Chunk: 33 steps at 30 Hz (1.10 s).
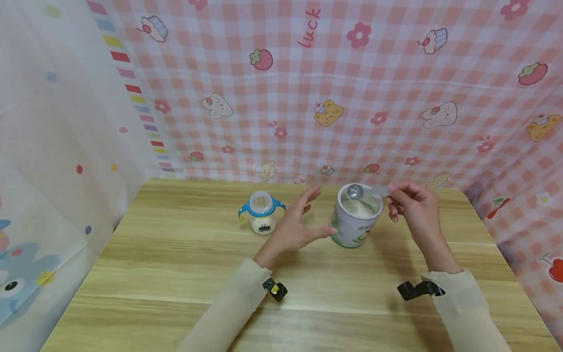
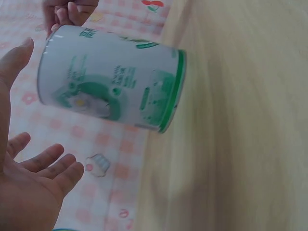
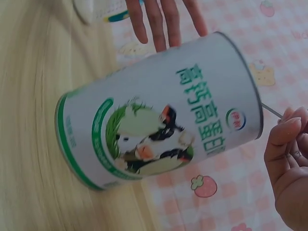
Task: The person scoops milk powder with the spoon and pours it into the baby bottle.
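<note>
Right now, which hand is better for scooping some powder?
Probably the right hand: it already pinches the spoon at the open mouth of the can. The left hand is beside the can, holding nothing.

I see can (image 3: 202,96) white, green base band (image 3: 72,144), black-and-white cow print (image 3: 154,142). Bottle (image 1: 261,214) blue at collar, blue-and-yellow handles (image 1: 242,213). Scoop (image 1: 354,191) silver-grey. Sleeves (image 1: 224,308) cream. Surface (image 1: 167,274) tan, wood-grained. I read backdrop (image 1: 286,93) as pink-and-white gingham with red strawberries (image 1: 263,59). Left curtain (image 1: 53,122) white, multicoloured dots (image 1: 79,169).
</note>
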Each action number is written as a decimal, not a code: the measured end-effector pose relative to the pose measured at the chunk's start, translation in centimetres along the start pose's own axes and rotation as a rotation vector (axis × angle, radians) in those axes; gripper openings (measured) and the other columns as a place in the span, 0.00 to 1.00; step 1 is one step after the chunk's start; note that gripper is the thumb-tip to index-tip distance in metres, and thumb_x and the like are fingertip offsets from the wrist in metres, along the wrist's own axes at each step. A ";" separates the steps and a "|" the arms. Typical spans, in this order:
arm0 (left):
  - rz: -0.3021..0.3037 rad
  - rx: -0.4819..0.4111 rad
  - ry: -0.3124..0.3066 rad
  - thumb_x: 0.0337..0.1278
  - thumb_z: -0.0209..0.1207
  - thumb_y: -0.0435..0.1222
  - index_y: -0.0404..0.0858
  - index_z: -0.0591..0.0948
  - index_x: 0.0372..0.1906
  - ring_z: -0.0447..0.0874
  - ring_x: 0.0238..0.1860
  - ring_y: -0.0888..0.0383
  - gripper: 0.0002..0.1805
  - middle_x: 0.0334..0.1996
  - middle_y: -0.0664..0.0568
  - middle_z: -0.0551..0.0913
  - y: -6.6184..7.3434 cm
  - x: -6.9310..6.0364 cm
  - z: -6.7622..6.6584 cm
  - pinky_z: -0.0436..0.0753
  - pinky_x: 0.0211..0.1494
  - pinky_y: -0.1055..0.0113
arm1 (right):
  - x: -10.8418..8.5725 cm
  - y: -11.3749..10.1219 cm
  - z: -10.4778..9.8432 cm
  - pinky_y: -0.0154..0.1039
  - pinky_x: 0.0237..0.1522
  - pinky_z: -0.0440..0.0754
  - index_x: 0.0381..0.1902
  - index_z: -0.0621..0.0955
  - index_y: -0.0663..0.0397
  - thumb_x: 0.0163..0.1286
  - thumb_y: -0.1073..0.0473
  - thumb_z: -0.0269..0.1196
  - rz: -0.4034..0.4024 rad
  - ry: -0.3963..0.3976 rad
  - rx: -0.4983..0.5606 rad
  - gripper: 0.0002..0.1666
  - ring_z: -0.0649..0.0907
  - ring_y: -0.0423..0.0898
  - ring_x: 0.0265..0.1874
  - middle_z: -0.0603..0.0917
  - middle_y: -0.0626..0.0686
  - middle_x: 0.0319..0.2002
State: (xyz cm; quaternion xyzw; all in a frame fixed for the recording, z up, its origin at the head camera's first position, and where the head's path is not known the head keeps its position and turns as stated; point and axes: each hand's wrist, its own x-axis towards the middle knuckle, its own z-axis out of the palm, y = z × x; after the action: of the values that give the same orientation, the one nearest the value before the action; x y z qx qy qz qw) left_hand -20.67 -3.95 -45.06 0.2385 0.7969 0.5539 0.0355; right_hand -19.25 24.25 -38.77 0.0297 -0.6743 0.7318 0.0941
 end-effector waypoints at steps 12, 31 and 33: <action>-0.021 -0.102 -0.069 0.52 0.77 0.45 0.53 0.55 0.82 0.63 0.78 0.52 0.56 0.78 0.50 0.65 -1.1 1.9 2.8 0.70 0.79 0.54 | 0.5 0.5 0.0 0.36 0.14 0.79 0.40 0.82 0.67 0.77 0.58 0.62 -0.133 -0.047 -0.513 0.14 0.78 0.42 0.15 0.82 0.47 0.22; -0.025 -0.144 -0.061 0.56 0.75 0.45 0.60 0.58 0.80 0.69 0.73 0.59 0.51 0.72 0.58 0.71 -1.3 3.1 4.8 0.73 0.77 0.56 | 0.9 0.8 0.5 0.25 0.19 0.66 0.29 0.85 0.56 0.65 0.70 0.68 -0.651 -0.132 -0.920 0.06 0.70 0.36 0.17 0.79 0.46 0.18; -0.034 -0.140 -0.061 0.55 0.74 0.46 0.60 0.58 0.80 0.69 0.73 0.59 0.51 0.72 0.59 0.72 -1.4 3.1 4.8 0.73 0.77 0.56 | 1.0 0.8 0.6 0.26 0.19 0.67 0.29 0.85 0.56 0.64 0.71 0.69 -0.675 -0.154 -0.934 0.07 0.70 0.35 0.17 0.78 0.46 0.18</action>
State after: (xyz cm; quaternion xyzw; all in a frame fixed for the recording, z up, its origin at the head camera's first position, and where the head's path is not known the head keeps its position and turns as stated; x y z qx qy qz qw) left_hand -22.34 1.13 -47.47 0.2387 0.7587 0.6000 0.0859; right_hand -20.37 23.70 -39.29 0.2513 -0.8837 0.2822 0.2760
